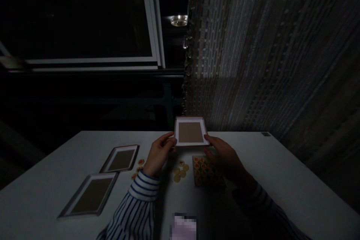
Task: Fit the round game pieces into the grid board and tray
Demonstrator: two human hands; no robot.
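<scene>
I hold a small square frame (191, 132) up above the white table (281, 172) — my left hand (159, 154) pinches its left edge, my right hand (226, 159) grips its right edge. Below the frame, round tokens (180, 172) and a tile grid (206, 170) — two more frames (120, 158) lie left of it.

A white, flat-topped table (281, 180) carries a square grid of small orange-and-red patterned tiles (206, 170) lying flat near its middle. Just left of that grid sits a loose cluster of small round pale wooden discs (180, 172), and further left a few more discs with red marks (140, 164). Well left of the grid lie two flat rectangular frames with white borders and brown cardboard centres, one farther back (121, 158), one nearer the front edge (91, 195). Far right of the grid, at the back edge, is a small dark mark (266, 134).
</scene>
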